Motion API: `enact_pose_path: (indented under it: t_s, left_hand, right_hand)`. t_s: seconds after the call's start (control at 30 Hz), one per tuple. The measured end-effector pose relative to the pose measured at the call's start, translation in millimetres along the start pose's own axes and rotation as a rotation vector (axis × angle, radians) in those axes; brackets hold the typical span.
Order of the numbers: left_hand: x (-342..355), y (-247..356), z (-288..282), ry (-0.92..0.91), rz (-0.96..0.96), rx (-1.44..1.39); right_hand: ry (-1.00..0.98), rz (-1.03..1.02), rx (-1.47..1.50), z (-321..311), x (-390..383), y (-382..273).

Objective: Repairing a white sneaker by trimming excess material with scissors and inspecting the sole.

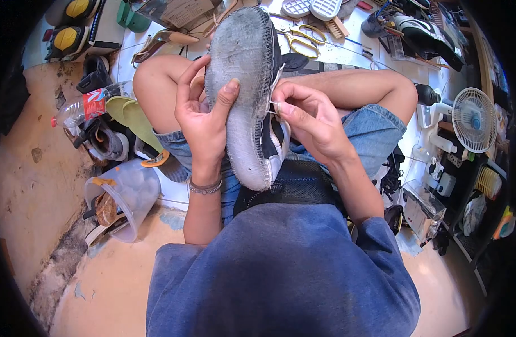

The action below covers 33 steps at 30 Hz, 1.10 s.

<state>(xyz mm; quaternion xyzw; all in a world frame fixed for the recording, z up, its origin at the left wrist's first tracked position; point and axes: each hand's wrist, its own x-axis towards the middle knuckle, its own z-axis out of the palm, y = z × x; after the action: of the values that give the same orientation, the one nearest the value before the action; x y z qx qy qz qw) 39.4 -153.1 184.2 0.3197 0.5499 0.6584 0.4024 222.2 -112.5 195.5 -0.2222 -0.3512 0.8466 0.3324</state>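
Observation:
A shoe (245,112) stands upright above my lap with its worn grey underside facing me. Dark stitching runs along the edge of that underside, and a black and white upper shows on its right. My left hand (204,121) grips the shoe from the left, thumb flat on the underside and fingers partly hidden behind. At the shoe's right edge, my right hand (315,122) is closed in a pinch by the stitching. A thin, light-coloured strand or tip shows at those fingertips, too small to name. A pale strip (278,77) sticks out just above them.
Yellow-handled scissors (303,40), a brush (337,28) and white soles (325,8) lie beyond my legs. To the left are a plastic bottle (94,104), green insoles (131,121) and a tipped translucent bucket (135,191). A fan (473,120) stands on the right.

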Motion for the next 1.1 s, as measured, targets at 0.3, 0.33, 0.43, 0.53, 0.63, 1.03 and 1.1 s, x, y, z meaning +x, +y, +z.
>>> enact_pose_path:
  t_s: [0.3, 0.33, 0.43, 0.53, 0.63, 1.03, 1.1]
  left_hand:
    - [26, -29, -16, 0.064, -0.235, -0.055]
    - [30, -33, -17, 0.046, -0.243, -0.086]
    - [38, -41, -20, 0.031, -0.281, -0.129]
    - [47, -46, -22, 0.024, -0.324, -0.156]
    - [53, -48, -22, 0.005, -0.367, -0.176]
    - [66, -57, -21, -0.122, -0.411, -0.096]
    - [65, -59, -24, -0.138, -0.431, -0.077]
  right_hand:
    - [0.518, -0.273, -1.402, -149, 77, -14]
    - [0.546, -0.186, -1.574, -174, 89, -9]
    - [0.420, -0.138, -1.864, -223, 112, 15]
    - [0.370, 0.102, -2.014, -237, 121, 27]
    - [0.365, -0.176, -2.194, -233, 130, 24]
    - [0.138, 0.219, -1.968, -240, 145, 9]
    - [0.096, 0.313, -1.866, -236, 139, -14]
